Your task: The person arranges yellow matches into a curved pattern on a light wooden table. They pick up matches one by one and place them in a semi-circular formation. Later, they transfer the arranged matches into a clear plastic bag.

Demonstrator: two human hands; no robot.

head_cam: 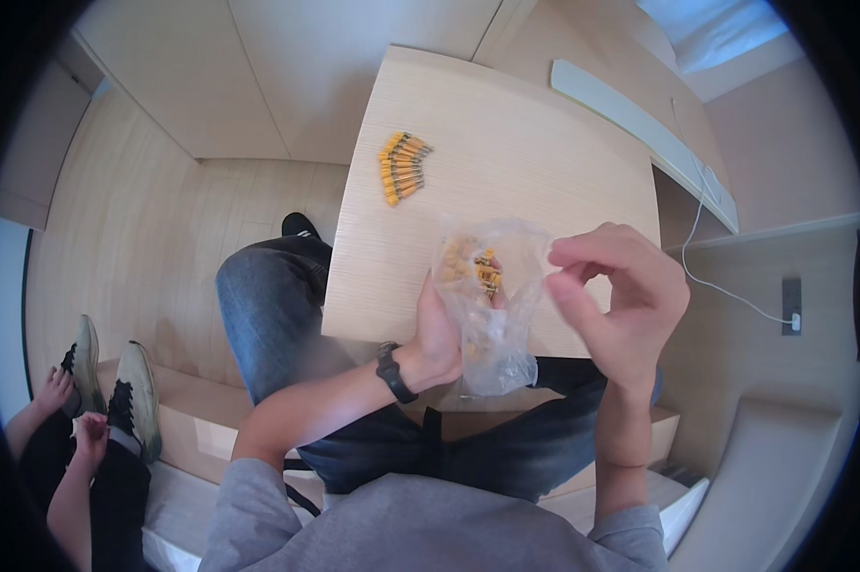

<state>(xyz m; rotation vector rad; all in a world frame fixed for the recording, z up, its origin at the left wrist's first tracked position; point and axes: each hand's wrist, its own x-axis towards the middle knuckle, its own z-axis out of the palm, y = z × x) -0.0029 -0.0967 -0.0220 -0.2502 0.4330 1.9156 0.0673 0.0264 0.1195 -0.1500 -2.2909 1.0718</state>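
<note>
My left hand (436, 332), with a black band on its wrist, supports a clear plastic bag (498, 357) from its left side and from behind. Through the film I see several small yellow parts (487, 274) with metal ends, some of them blurred by the plastic. At the bag's right edge is my right hand (619, 300), thumb and forefinger curved towards each other. Whether their tips pinch the film cannot be made out. Further off, a fanned row of yellow-and-orange parts with metal tips (403, 168) lies side by side on the pale wooden table (501, 136).
A white cable (702, 279) runs from a long pale panel (637, 136) to a wall socket (791, 306) at right. My knees straddle the table's near corner. At lower left another person sits, with hands (90, 436) near light shoes (133, 400).
</note>
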